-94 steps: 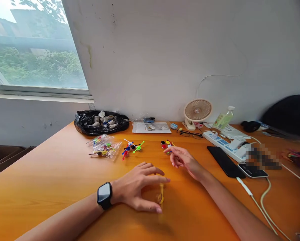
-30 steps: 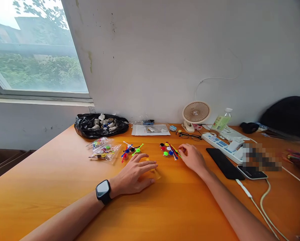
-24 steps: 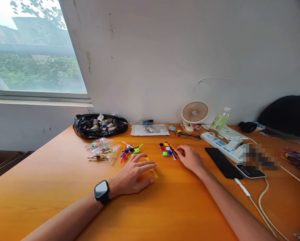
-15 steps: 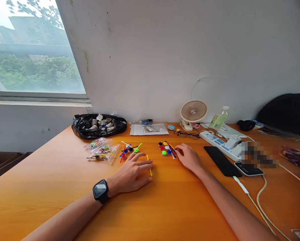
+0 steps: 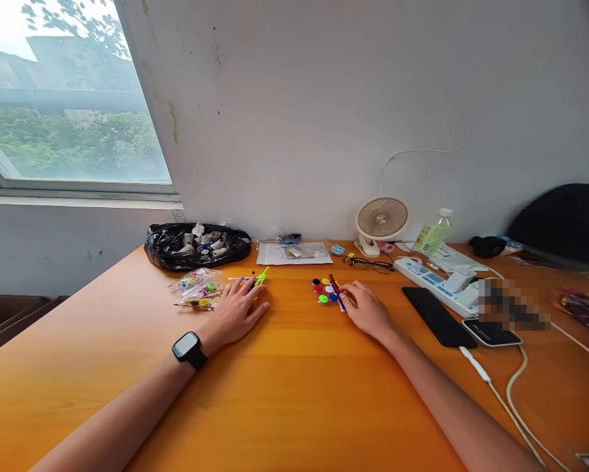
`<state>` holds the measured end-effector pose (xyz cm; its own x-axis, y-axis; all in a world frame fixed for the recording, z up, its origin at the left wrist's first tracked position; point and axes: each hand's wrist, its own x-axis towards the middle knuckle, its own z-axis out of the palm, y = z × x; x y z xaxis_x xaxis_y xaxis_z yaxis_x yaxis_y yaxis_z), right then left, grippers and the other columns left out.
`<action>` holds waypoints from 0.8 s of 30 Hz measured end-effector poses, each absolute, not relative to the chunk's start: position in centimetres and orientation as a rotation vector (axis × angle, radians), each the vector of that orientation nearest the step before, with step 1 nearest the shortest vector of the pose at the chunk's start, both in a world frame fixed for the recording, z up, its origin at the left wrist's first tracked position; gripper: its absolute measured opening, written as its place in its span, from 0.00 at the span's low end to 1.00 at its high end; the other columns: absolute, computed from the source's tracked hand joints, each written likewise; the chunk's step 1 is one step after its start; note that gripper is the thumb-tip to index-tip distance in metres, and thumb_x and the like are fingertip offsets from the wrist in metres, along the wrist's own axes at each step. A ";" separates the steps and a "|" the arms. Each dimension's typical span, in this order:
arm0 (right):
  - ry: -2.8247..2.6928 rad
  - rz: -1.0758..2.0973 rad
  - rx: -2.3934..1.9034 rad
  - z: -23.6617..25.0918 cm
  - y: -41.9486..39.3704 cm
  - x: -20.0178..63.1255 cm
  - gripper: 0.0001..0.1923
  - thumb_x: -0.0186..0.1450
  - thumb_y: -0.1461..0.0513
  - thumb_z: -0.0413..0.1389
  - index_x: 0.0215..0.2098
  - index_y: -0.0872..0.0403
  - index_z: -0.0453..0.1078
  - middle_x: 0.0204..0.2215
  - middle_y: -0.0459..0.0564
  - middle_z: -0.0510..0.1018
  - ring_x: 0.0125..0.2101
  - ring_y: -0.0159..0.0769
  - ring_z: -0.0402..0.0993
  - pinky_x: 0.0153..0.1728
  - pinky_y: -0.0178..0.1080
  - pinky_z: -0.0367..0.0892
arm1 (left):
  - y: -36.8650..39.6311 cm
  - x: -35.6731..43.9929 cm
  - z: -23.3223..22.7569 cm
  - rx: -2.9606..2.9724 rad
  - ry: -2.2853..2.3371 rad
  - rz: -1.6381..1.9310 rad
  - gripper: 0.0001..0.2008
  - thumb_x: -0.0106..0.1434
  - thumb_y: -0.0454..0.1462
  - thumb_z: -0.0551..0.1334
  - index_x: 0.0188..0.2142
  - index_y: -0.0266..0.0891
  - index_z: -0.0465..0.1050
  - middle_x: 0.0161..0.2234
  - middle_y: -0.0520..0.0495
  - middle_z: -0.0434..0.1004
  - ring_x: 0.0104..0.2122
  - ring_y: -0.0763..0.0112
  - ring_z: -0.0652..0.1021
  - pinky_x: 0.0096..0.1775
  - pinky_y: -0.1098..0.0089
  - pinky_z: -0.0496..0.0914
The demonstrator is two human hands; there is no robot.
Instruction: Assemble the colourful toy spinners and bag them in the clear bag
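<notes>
My left hand (image 5: 234,309), wearing a black smartwatch (image 5: 188,346), lies palm down with fingers stretched out over a small pile of plastic arrows. A green arrow (image 5: 262,276) sticks out past its fingertips; most of the pile is hidden beneath the hand. My right hand (image 5: 366,307) has its fingers closed on slim plastic arrows (image 5: 336,291), blue, red and white among them, with a bit of yellow by the fingertips. Just left of these sit several round suction-cup bases, one of them green (image 5: 323,299) and one black (image 5: 316,282).
Clear bags of coloured parts (image 5: 199,288) lie left of my left hand. Behind are a black plastic bag (image 5: 164,252), papers (image 5: 272,254), glasses (image 5: 368,264) and a clip fan (image 5: 382,219). A power strip (image 5: 435,283), black phone (image 5: 435,316) and cables stand right.
My left hand has moved left and away from me onto the arrow pile, and the single yellow arrow near it is out of sight. My right hand has shifted slightly, staying at the arrows.
</notes>
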<state>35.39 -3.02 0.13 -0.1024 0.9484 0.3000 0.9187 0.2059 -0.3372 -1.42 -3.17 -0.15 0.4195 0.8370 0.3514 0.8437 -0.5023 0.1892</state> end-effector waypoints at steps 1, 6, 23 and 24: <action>-2.041 0.080 -1.726 0.1 -3.0 35.4 0.13 0.75 0.60 0.52 0.50 0.53 0.77 0.46 0.54 0.78 0.48 0.44 0.75 0.49 0.40 0.66 | -3.2 -1.3 0.0 -2.654 -1.531 -0.634 0.23 0.76 0.52 0.53 0.65 0.50 0.70 0.70 0.42 0.64 0.69 0.42 0.62 0.66 0.37 0.60; -2.016 0.082 -1.667 0.0 -3.1 35.3 0.12 0.75 0.59 0.52 0.50 0.53 0.75 0.47 0.54 0.78 0.50 0.45 0.75 0.52 0.42 0.66 | -4.8 -0.2 1.1 -2.857 -1.299 -0.656 0.25 0.76 0.51 0.54 0.67 0.50 0.66 0.72 0.43 0.60 0.70 0.48 0.62 0.69 0.42 0.58; -1.938 0.040 -1.452 1.1 -3.6 34.5 0.16 0.74 0.55 0.51 0.53 0.54 0.74 0.47 0.58 0.78 0.50 0.48 0.73 0.55 0.48 0.67 | -2.8 -0.8 -0.5 -2.764 -1.429 -0.629 0.48 0.67 0.65 0.57 0.77 0.48 0.46 0.75 0.35 0.50 0.74 0.36 0.50 0.69 0.35 0.51; -1.946 0.003 -1.416 2.4 -4.0 34.6 0.16 0.74 0.56 0.51 0.54 0.53 0.73 0.48 0.58 0.78 0.51 0.49 0.73 0.56 0.48 0.66 | -2.7 -0.9 -0.6 -2.779 -1.431 -0.625 0.48 0.67 0.65 0.57 0.77 0.48 0.46 0.75 0.34 0.49 0.74 0.36 0.50 0.69 0.35 0.52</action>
<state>34.59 -4.04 2.37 -0.1389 0.8297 0.5406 0.8280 0.3967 -0.3963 -0.87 -2.71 -0.59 0.5203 0.7913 0.3212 0.7734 -0.5960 0.2157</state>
